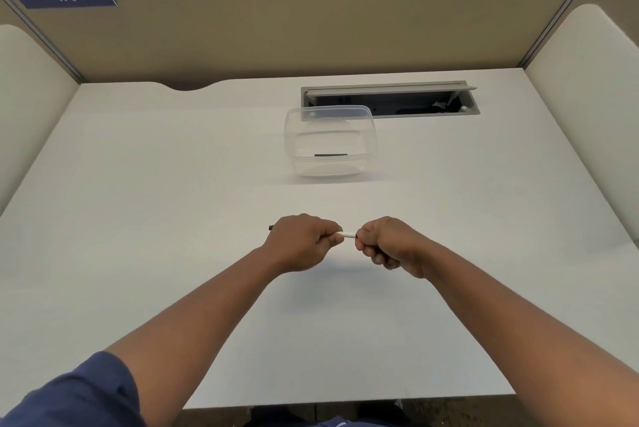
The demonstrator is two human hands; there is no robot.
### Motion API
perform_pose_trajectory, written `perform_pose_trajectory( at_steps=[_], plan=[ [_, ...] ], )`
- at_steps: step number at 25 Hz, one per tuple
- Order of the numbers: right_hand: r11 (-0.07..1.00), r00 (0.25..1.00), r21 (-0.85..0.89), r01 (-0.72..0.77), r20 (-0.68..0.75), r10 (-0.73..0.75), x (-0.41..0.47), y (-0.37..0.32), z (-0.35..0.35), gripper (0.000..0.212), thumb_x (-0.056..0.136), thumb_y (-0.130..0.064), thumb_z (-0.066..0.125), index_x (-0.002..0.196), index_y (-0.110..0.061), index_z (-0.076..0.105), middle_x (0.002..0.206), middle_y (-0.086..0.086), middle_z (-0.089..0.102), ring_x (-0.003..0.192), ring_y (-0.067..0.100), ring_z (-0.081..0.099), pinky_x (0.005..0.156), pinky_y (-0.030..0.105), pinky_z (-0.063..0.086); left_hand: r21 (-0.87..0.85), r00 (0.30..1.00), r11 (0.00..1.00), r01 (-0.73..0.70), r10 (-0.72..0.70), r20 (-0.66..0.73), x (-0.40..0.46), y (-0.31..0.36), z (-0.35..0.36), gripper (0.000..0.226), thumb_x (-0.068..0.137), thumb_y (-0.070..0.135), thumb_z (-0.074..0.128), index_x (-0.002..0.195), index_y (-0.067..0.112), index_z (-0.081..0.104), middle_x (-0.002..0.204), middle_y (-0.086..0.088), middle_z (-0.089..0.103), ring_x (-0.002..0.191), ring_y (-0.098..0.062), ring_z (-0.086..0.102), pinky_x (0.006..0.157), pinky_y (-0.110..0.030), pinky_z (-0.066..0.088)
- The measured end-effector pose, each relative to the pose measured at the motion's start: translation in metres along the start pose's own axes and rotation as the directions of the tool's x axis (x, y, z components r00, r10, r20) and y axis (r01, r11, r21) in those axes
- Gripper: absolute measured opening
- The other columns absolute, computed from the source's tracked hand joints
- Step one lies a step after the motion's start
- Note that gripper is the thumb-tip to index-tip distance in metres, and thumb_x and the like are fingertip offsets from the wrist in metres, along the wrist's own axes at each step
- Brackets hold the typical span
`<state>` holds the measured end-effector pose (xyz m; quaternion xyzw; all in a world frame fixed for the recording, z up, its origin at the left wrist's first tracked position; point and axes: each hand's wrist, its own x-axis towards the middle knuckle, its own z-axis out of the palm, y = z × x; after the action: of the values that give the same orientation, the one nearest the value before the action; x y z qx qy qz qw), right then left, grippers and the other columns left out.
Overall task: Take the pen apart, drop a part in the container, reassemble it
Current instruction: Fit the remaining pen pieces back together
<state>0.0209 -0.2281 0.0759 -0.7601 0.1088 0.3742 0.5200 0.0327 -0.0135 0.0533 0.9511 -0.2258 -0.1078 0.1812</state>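
A white pen (348, 235) is held level above the middle of the white desk. My left hand (302, 242) is closed around its left part, and a dark tip pokes out past the knuckles on the left. My right hand (389, 244) grips the pen's right end; only a short white stretch shows between the two fists. Farther back stands a clear plastic container (330, 140), open at the top, with a thin dark stick-like part (331, 155) lying on its bottom.
An open grey cable tray (389, 100) is sunk into the desk just behind the container. Beige partition walls close off the back and both sides. The desk's front edge (345, 400) runs below my forearms.
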Motion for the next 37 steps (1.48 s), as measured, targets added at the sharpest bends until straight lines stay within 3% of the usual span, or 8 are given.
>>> perform_pose_trajectory(
  at_steps=[7,13,17,21,24,27,33,37],
  plan=[
    [0.766,0.811,-0.475,0.433,-0.165,-0.561,0.004,0.021,0.005,0.017,0.097,-0.017,0.062,0.106,-0.022,0.075,0.082,-0.009,0.066,0.076,0.012,0.058,0.07,0.03,0.047,-0.276,0.96,0.939,0.204,-0.136,0.245,0.004,-0.007,-0.004,0.029,0.101,0.047,0.047,0.089,0.035,0.07,0.058,0.016,0.052,0.055,-0.005,0.044,0.059,-0.029,0.038],
    [0.347,0.594,-0.83,0.436,-0.024,-0.804,-0.001,0.028,0.004,0.009,0.096,-0.019,0.063,0.096,-0.015,0.071,0.079,0.0,0.067,0.07,0.026,0.057,0.054,0.035,0.047,-0.536,0.92,0.801,0.267,-0.045,0.39,0.004,-0.006,-0.012,0.026,0.1,0.038,0.055,0.09,0.029,0.077,0.077,0.01,0.058,0.07,-0.01,0.046,0.068,-0.028,0.039],
    [0.665,0.798,-0.639,0.386,-0.13,-0.588,-0.002,0.019,0.006,0.022,0.098,-0.019,0.053,0.078,-0.018,0.063,0.067,-0.005,0.057,0.064,0.018,0.049,0.057,0.034,0.042,-0.345,0.952,0.916,0.205,-0.105,0.288,0.004,0.005,-0.012,0.027,0.099,0.047,0.05,0.08,0.041,0.068,0.053,0.02,0.051,0.051,-0.003,0.044,0.057,-0.027,0.036],
    [0.995,0.994,0.065,0.078,-0.086,-0.073,-0.001,0.001,0.0,0.031,0.092,-0.014,0.049,0.063,-0.019,0.06,0.055,-0.004,0.049,0.045,0.01,0.037,0.049,0.025,0.026,-0.005,0.996,0.997,0.083,-0.083,0.042,0.004,0.014,-0.008,0.037,0.1,0.05,0.043,0.072,0.028,0.053,0.054,0.007,0.05,0.052,-0.009,0.043,0.051,-0.028,0.029],
    [0.999,0.999,0.035,0.026,-0.033,-0.025,-0.003,0.001,-0.001,0.031,0.096,-0.021,0.05,0.068,-0.017,0.062,0.058,-0.004,0.051,0.048,0.012,0.038,0.048,0.024,0.026,0.022,0.996,0.998,0.06,-0.061,0.066,0.004,0.015,-0.008,0.039,0.101,0.049,0.042,0.067,0.029,0.047,0.056,0.006,0.05,0.053,-0.009,0.043,0.051,-0.029,0.029],
    [0.921,0.925,-0.273,0.279,-0.18,-0.334,-0.003,0.008,0.005,0.029,0.101,-0.026,0.051,0.078,-0.02,0.067,0.066,-0.007,0.058,0.059,0.009,0.047,0.054,0.025,0.037,-0.139,0.967,0.975,0.173,-0.141,0.21,0.007,0.009,-0.013,0.03,0.1,0.05,0.046,0.079,0.037,0.063,0.061,0.013,0.056,0.057,-0.005,0.049,0.058,-0.029,0.039],
    [0.29,0.55,-0.852,0.436,-0.002,-0.835,-0.006,0.025,0.0,0.01,0.096,-0.018,0.065,0.101,-0.013,0.072,0.084,0.001,0.068,0.071,0.026,0.057,0.052,0.036,0.047,-0.517,0.902,0.805,0.292,-0.052,0.429,0.006,-0.001,-0.025,0.03,0.1,0.041,0.055,0.081,0.033,0.077,0.066,0.03,0.06,0.071,0.0,0.052,0.069,-0.024,0.04],
    [0.492,0.693,-0.759,0.426,-0.075,-0.717,-0.007,0.017,0.007,0.019,0.098,-0.019,0.056,0.083,-0.014,0.065,0.073,-0.003,0.061,0.068,0.021,0.051,0.056,0.036,0.043,-0.416,0.931,0.881,0.227,-0.072,0.357,0.006,0.003,-0.024,0.03,0.1,0.045,0.053,0.08,0.035,0.073,0.061,0.021,0.057,0.059,-0.002,0.048,0.062,-0.027,0.041]
  ],
)
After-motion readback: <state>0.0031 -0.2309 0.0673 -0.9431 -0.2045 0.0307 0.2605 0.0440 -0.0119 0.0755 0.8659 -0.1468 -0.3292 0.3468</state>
